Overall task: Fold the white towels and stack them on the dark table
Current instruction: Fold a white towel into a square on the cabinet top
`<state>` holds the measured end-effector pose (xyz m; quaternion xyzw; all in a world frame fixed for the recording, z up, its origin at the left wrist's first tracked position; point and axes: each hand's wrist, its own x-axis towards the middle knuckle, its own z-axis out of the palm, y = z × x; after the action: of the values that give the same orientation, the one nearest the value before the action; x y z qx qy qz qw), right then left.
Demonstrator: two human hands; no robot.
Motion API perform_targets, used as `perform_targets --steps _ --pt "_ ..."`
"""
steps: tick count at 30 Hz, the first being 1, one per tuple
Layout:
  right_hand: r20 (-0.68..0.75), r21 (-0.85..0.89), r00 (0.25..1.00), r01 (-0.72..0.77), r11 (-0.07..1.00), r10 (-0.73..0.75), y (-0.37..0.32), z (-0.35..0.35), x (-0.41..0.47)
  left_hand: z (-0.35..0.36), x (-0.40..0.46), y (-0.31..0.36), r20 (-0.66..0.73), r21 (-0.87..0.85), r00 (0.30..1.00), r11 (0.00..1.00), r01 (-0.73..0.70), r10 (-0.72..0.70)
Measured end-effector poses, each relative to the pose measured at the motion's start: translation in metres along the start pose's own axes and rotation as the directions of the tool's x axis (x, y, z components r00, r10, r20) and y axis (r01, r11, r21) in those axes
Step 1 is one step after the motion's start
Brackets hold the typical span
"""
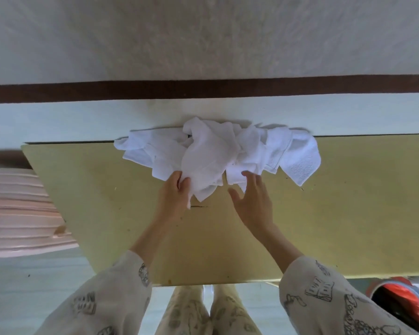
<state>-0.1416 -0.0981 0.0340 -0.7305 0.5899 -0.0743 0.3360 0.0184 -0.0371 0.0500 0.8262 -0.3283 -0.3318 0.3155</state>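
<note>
Towels (218, 151): crumpled white heap at table's (348, 201) far edge.
Left hand (174, 197): I pinch 1 towel's corner.
Right hand (252, 201): fingers spread, touching heap.

Soft even daylight, faint shadows, slight blur, edges curved.

Towels (218, 151) heaped at table's (348, 201) far edge, both hands before them
</note>
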Motion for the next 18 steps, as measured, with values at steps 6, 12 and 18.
perform_targets --steps 6,12,18 --pt "-0.034 -0.140 0.884 0.457 0.878 -0.466 -0.057 -0.025 0.005 -0.064 -0.022 0.066 0.189 0.098 0.919 0.924 -0.368 0.346" --pt "-0.138 -0.065 0.894 0.421 0.905 -0.426 -0.069 -0.043 -0.013 -0.103 -0.041 0.092 0.210 0.154 0.867 0.860 -0.486 0.452" --pt "0.085 0.193 0.962 0.239 0.952 -0.259 -0.077 -0.074 -0.033 -0.129 -0.045 0.097 0.249 0.174 0.839 0.829 -0.531 0.484"
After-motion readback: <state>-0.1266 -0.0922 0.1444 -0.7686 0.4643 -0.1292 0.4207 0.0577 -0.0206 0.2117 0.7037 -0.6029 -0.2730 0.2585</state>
